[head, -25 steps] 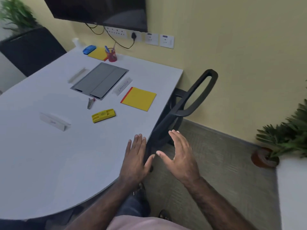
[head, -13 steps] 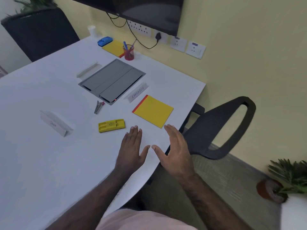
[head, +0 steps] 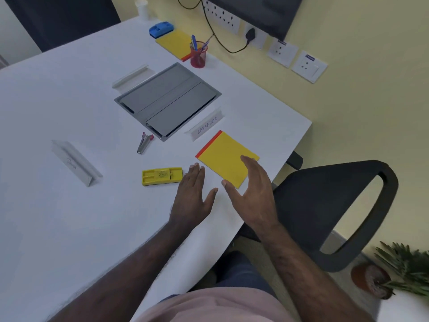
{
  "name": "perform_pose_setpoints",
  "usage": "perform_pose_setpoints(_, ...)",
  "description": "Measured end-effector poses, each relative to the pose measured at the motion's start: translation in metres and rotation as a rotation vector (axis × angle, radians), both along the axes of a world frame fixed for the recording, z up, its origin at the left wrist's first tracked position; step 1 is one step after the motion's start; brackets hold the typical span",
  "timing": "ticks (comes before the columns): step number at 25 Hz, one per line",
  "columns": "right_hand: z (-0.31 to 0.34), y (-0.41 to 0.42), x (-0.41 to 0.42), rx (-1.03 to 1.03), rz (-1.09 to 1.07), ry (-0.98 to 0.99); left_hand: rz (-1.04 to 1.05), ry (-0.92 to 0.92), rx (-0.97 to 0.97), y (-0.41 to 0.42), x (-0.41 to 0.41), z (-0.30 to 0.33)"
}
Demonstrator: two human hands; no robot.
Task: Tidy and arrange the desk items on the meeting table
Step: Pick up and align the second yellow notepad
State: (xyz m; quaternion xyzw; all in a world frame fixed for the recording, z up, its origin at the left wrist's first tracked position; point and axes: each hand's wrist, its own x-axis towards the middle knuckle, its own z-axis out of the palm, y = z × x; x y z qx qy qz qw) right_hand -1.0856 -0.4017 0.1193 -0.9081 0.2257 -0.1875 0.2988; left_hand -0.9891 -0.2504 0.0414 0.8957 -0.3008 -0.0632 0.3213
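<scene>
On the white meeting table a yellow notepad with an orange-red binding lies near the right edge. My right hand hovers open over its near corner, fingers spread. My left hand is open and flat just left of the pad, fingertips close to a yellow plastic tray. A small stapler lies beyond the tray. White name cards stand at the left, behind the notepad and farther back. Neither hand holds anything.
A grey cable box lid is set into the table's middle. At the back are a second yellow pad, a blue eraser and a red pen cup. A black chair stands right of the table, a potted plant beyond it.
The view has come closer to the table and both hands have moved forward over it. My right hand now overlaps the near yellow notepad and my left reaches beside the yellow tray.
</scene>
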Motion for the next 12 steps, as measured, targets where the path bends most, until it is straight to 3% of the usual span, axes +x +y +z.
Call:
perform_pose_setpoints(3,-0.007,-0.023,0.019,0.06,-0.027,0.055,0.041,0.113,-0.02,-0.015,0.01,-0.002)
perform_pose_setpoints(8,-0.03,-0.077,0.054,0.199,-0.118,0.231,0.331,0.745,-0.177,-0.045,0.033,-0.009)
perform_pose_setpoints(12,-0.059,-0.117,0.081,0.209,-0.132,0.362,0.449,0.988,-0.254,-0.067,0.046,-0.02)
